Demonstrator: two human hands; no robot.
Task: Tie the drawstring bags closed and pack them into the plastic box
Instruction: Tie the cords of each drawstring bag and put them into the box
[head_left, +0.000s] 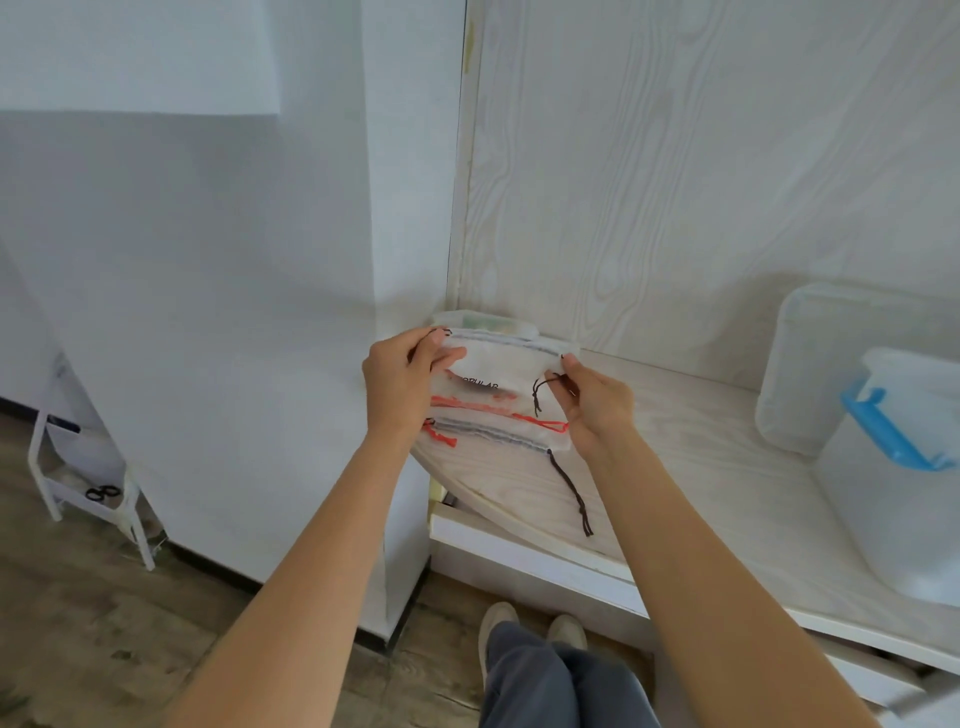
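A white drawstring bag (501, 364) with black cord and printed lettering is held up by both hands above the left end of the counter. My left hand (402, 387) grips its top left corner. My right hand (592, 402) pinches its top right corner, with the black cord end dangling by the fingers. Under it lie two more white bags: one with a red drawstring (488, 408) and one with a dark drawstring (498, 436) whose cord trails toward the counter's front edge. The clear plastic box (904, 499) with a blue latch stands at the far right.
The box's clear lid (831, 364) leans against the wood-grain back wall. The pale counter (691, 467) has a curved left edge. Another white container (483, 319) sits in the back corner behind the bags. A white rack with scissors (101, 492) stands on the floor at left.
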